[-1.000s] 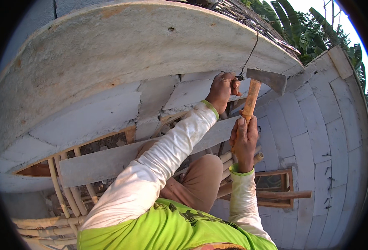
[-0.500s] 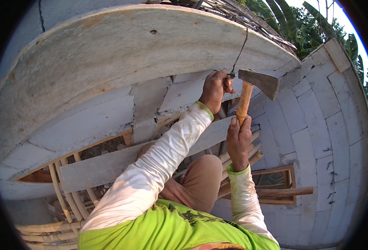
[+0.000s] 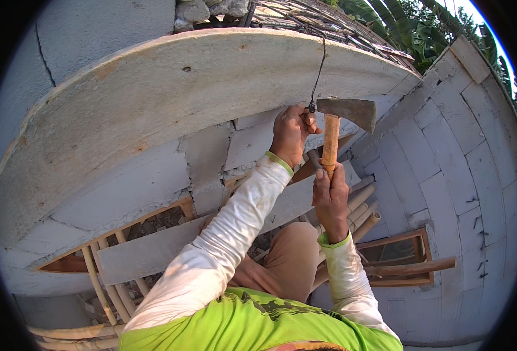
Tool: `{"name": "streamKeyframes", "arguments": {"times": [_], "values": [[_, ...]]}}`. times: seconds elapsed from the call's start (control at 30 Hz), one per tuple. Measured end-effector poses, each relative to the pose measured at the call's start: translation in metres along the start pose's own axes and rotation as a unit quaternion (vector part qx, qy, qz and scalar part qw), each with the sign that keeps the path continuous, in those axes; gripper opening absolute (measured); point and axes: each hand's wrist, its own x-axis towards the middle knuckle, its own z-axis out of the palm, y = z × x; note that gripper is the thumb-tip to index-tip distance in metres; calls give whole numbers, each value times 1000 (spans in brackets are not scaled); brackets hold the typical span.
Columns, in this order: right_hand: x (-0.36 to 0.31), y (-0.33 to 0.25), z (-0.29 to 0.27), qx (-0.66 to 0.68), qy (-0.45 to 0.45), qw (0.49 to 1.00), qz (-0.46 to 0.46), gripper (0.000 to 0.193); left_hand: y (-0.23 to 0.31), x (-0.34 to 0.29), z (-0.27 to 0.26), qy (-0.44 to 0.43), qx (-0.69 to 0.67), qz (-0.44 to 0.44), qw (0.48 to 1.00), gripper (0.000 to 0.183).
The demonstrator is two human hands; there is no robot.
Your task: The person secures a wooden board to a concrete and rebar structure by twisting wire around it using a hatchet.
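My right hand (image 3: 331, 198) grips the wooden handle of a hatchet (image 3: 331, 139), held upright. Its dark metal head points its blade to the right, and its blunt end is close to my left fingertips. My left hand (image 3: 292, 133) is closed in a pinch under the lower edge of a long pale board (image 3: 212, 82). A dark wire (image 3: 319, 67) hangs down over that board and ends in a dark knot right at those fingers. What exactly the left fingers pinch is too small to make out.
Bundled rods (image 3: 352, 32) lie above the board. A grey plank (image 3: 153, 254) and bamboo poles (image 3: 103, 286) are below me, by my bent knee (image 3: 293, 251). On the right stands a pale block wall (image 3: 445, 175) with a wood-framed opening (image 3: 428, 254) and a protruding pole (image 3: 413, 267).
The view has shifted, so both hands and the hatchet appear slightly further left. The hatchet head has turned more level. Both grips are the same.
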Motion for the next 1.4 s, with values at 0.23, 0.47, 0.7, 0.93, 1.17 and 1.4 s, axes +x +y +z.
{"name": "streamKeyframes", "arguments": {"times": [0.23, 0.47, 0.7, 0.93, 1.17, 1.4], "values": [[3, -19, -5, 6, 23, 1000, -14, 21, 0, 1, 3, 5, 8, -16, 1000, 19], [4, -25, -11, -51, 5, 996, -77, 20, 5, 3, -1, 5, 6, -27, 1000, 20], [2, -23, -10, -68, 19, 995, -74, 17, 6, 2, 3, 1, 20, -31, 999, 21], [2, -18, -7, -53, 18, 994, -97, 16, 2, 2, -1, 16, 25, -18, 999, 20], [5, -18, -11, -54, 22, 995, -84, 17, 9, 3, -5, -17, 23, -62, 998, 19], [7, -28, -18, -60, 26, 994, -91, 17, 16, 8, -21, -126, 6, -102, 987, 20]]}}
